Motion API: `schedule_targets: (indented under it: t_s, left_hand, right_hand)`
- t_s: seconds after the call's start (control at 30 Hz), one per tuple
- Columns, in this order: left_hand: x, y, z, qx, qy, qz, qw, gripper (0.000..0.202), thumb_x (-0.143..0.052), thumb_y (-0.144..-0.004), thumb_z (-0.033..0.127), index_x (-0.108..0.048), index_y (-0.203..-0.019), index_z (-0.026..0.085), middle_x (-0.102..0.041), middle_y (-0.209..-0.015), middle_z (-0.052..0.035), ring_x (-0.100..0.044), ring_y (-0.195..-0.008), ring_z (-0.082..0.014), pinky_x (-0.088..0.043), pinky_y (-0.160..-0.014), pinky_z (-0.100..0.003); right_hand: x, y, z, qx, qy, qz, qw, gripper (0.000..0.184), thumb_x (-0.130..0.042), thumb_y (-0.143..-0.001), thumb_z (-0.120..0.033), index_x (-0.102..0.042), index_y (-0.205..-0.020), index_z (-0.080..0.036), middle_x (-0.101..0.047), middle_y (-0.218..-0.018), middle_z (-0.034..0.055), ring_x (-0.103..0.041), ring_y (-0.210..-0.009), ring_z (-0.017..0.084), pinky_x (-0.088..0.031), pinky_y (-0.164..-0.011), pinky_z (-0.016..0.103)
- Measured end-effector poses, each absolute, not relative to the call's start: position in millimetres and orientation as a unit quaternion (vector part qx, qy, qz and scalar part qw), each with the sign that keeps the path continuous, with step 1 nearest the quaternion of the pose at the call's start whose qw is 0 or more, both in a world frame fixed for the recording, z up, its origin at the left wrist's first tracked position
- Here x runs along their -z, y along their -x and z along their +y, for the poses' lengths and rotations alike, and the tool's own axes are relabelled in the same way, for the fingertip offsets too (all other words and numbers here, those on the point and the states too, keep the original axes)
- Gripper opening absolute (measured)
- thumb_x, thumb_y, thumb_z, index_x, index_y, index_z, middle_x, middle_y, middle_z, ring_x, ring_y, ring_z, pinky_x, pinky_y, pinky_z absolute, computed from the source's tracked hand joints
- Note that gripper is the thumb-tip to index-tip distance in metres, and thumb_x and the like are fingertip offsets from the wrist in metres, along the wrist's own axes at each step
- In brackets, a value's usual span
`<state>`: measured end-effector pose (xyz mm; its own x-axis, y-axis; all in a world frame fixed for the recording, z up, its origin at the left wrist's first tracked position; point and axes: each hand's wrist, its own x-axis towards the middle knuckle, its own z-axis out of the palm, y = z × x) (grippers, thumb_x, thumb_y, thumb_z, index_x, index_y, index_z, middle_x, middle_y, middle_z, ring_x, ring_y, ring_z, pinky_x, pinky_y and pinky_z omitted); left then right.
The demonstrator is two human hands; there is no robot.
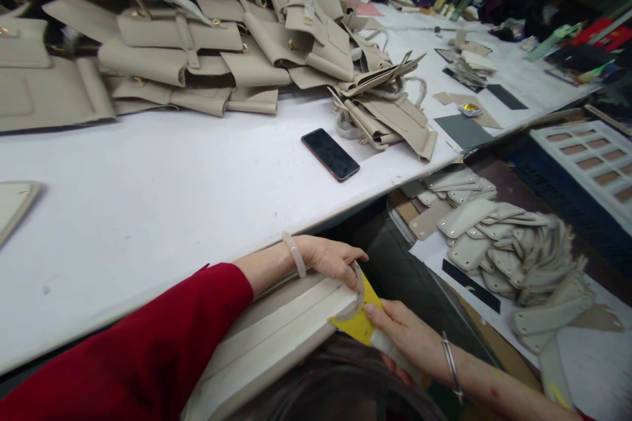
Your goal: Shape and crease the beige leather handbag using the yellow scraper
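My left hand (332, 258), with a pale bangle on the wrist and a red sleeve, rests fingers curled on top of a beige leather panel (276, 332) lying in my lap below the table edge. My right hand (407, 337), wearing a thin metal bangle, grips a yellow piece (359, 322) at the panel's end, thumb on top. A pale curved strap end (359, 286) sits between the two hands.
A white table (162, 197) holds a big heap of beige bag parts (197, 33) at the back and a black phone (330, 154) near its right edge. To the right, a lower surface carries a pile of beige tabs (498, 237). A white tray (592, 158) stands far right.
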<state>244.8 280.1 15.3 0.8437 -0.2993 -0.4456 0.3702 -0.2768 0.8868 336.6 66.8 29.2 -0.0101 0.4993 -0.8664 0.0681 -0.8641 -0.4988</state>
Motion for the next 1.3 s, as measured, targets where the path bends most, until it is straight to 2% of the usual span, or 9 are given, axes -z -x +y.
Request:
schedule_targets:
  t_s: [0.17, 0.37, 0.57, 0.63, 0.77, 0.9, 1.03, 1.17, 1.3]
  left_hand:
    - [-7, -243, 281, 0.261, -0.730, 0.029, 0.631, 0.099, -0.071, -0.068, 0.034, -0.025, -0.151, 0.007, -0.064, -0.119, -0.0164, -0.063, -0.103, -0.0295, -0.051, -0.081, -0.033]
    - [7, -240, 276, 0.235, -0.668, 0.030, 0.705, 0.110, -0.077, -0.063, 0.029, -0.014, -0.153, 0.017, -0.067, -0.099, -0.0061, -0.064, -0.088, -0.0220, -0.049, -0.077, -0.032]
    - [1, -235, 266, 0.159, -0.645, 0.070, 0.744, 0.110, -0.074, -0.075, 0.038, -0.001, -0.153, 0.015, -0.060, -0.126, -0.0147, -0.061, -0.106, -0.0205, -0.046, -0.091, -0.033]
    - [-8, -228, 264, 0.133, -0.676, 0.107, 0.717, 0.093, -0.064, -0.085, 0.044, -0.008, -0.153, 0.014, -0.056, -0.135, -0.0166, -0.058, -0.115, -0.0211, -0.043, -0.098, -0.033]
    - [-32, -194, 259, 0.077, -0.743, 0.190, 0.637, 0.064, -0.047, -0.093, 0.056, -0.043, -0.141, 0.013, -0.053, -0.140, -0.0147, -0.049, -0.126, -0.0244, -0.035, -0.108, -0.035]
    - [-44, -161, 246, 0.039, -0.787, 0.266, 0.555, 0.054, -0.039, -0.094, 0.059, -0.067, -0.114, 0.017, -0.068, -0.111, -0.0043, -0.058, -0.102, -0.0225, -0.042, -0.094, -0.030]
    - [-43, -156, 235, 0.033, -0.781, 0.318, 0.537, 0.053, -0.039, -0.092, 0.058, -0.071, -0.090, 0.016, -0.063, -0.080, -0.0004, -0.054, -0.078, -0.0185, -0.041, -0.070, -0.025]
    - [-42, -162, 234, 0.040, -0.779, 0.332, 0.531, 0.053, -0.042, -0.090, 0.059, -0.067, -0.075, 0.016, -0.053, -0.068, 0.0007, -0.046, -0.067, -0.0151, -0.036, -0.060, -0.024]
    - [-42, -163, 236, 0.046, -0.767, 0.343, 0.540, 0.053, -0.043, -0.090, 0.061, -0.066, -0.074, 0.017, -0.051, -0.068, 0.0013, -0.042, -0.065, -0.0137, -0.034, -0.059, -0.024]
  right_hand:
    - [-19, -329, 66, -0.674, 0.684, -0.201, 0.195, 0.062, -0.038, -0.082, -0.079, -0.045, -0.094, -0.019, -0.055, -0.044, -0.0031, -0.049, -0.030, 0.012, -0.037, -0.029, 0.019]
    - [-16, -309, 72, -0.665, 0.692, -0.171, 0.224, 0.063, -0.036, -0.080, -0.080, -0.045, -0.091, -0.019, -0.055, -0.041, -0.0012, -0.049, -0.028, 0.015, -0.035, -0.027, 0.020]
    - [-13, -289, 80, -0.649, 0.682, -0.162, 0.297, 0.063, -0.034, -0.085, -0.078, -0.047, -0.095, -0.017, -0.054, -0.042, -0.0002, -0.051, -0.029, 0.017, -0.041, -0.027, 0.024]
    - [-14, -284, 77, -0.655, 0.680, -0.140, 0.299, 0.060, -0.034, -0.088, -0.075, -0.047, -0.098, -0.017, -0.055, -0.042, 0.0005, -0.052, -0.030, 0.018, -0.044, -0.028, 0.025]
    - [-23, -277, 49, -0.712, 0.622, -0.099, 0.310, 0.056, -0.034, -0.092, -0.070, -0.048, -0.104, -0.018, -0.060, -0.050, 0.0020, -0.054, -0.035, 0.017, -0.048, -0.033, 0.027]
    - [-23, -297, 19, -0.644, 0.635, -0.122, 0.408, 0.060, -0.048, -0.084, -0.075, -0.054, -0.083, -0.016, -0.054, -0.049, -0.0009, -0.047, -0.036, 0.012, -0.043, -0.037, 0.024]
    - [2, -330, 46, -0.576, 0.660, -0.107, 0.470, 0.048, -0.054, -0.089, -0.064, -0.054, -0.086, -0.017, -0.052, -0.057, -0.0046, -0.049, -0.046, 0.009, -0.042, -0.047, 0.021]
    - [38, -331, 114, -0.659, 0.623, -0.122, 0.402, 0.042, -0.049, -0.096, -0.053, -0.056, -0.079, -0.015, -0.054, -0.060, -0.0016, -0.052, -0.050, 0.010, -0.042, -0.049, 0.021]
    - [51, -317, 161, -0.738, 0.558, -0.169, 0.340, 0.039, -0.051, -0.097, -0.051, -0.062, -0.096, -0.014, -0.063, -0.079, 0.0017, -0.058, -0.061, 0.013, -0.050, -0.056, 0.027]
